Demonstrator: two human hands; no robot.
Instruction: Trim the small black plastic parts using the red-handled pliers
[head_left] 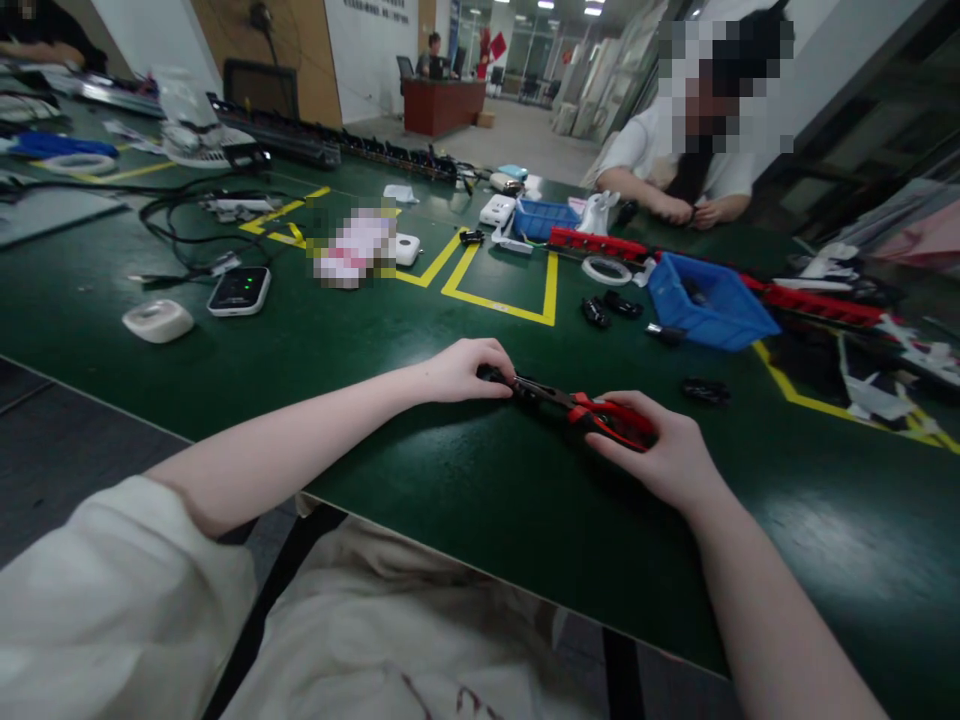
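My right hand (667,445) is wrapped round the red and black handles of a pair of long-nose pliers (551,392). Their jaws point left, toward my left hand (469,370). Between the thumb and fingers of that hand is a small black part (491,374), mostly covered by the fingers. The plier tips meet the part at my left fingertips; whether they grip it I cannot tell. Both hands are low over the green table (420,480) near its front edge.
Several black parts (609,308) lie beyond my hands, near a blue bin (709,300). A red strip (600,243) runs behind it. To the left are a device with green lights (240,291), a white rounded object (158,320) and black cables (176,225). Another person (675,165) sits across the table.
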